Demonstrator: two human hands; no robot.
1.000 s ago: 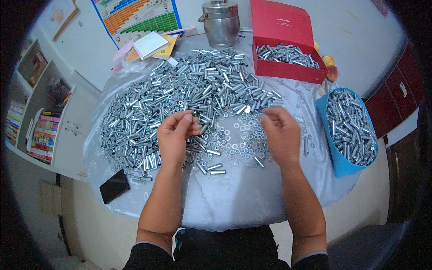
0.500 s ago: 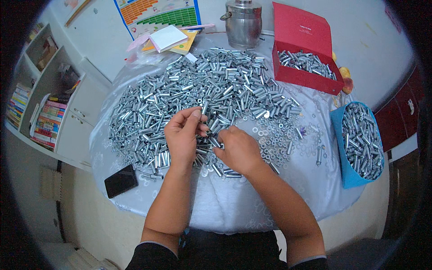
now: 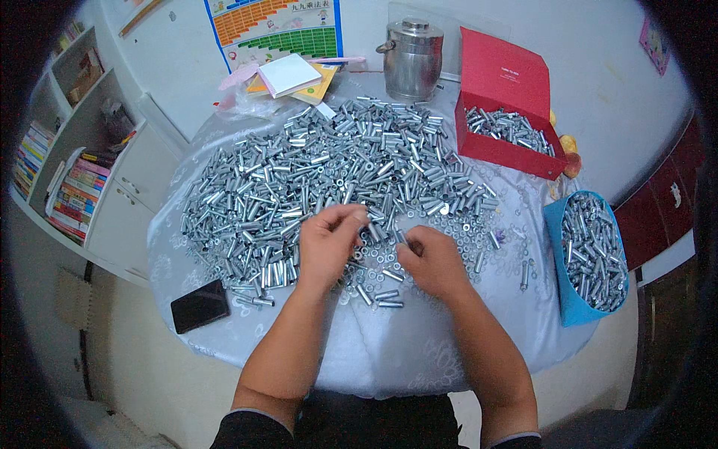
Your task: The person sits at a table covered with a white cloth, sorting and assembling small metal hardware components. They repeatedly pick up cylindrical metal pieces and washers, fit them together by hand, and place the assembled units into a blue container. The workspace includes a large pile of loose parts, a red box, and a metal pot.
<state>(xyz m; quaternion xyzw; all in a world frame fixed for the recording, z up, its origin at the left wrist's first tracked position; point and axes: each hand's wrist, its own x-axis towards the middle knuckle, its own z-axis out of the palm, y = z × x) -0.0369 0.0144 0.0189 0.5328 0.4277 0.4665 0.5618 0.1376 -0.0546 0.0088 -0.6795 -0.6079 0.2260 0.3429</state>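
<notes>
A large heap of short silvery metal tubes [image 3: 299, 172] covers the middle of the table. My left hand [image 3: 325, 251] is over the near edge of the heap, its thumb and fingers pinched together; motion blur hides what they hold. Just to its right, my right hand [image 3: 434, 262] is closed, with a short metal tube [image 3: 402, 237] between thumb and fingers, pointing up and left. Loose flat washers [image 3: 467, 238] lie scattered beyond and beside the right hand. A few separate tubes [image 3: 389, 304] rest on the cloth between my forearms.
A blue bin [image 3: 555, 224] full of metal pieces stands at the right edge. Behind it sits an open red box [image 3: 508, 159] with more pieces. A steel pot [image 3: 413, 63] and notebooks [image 3: 290, 75] are at the back. A black phone [image 3: 200, 307] lies front left.
Both hands have shifted right and nearer in the picture, and the view has tilted slightly. The right hand has come up from the heap with a tube. The left fingertips have turned rightward.
</notes>
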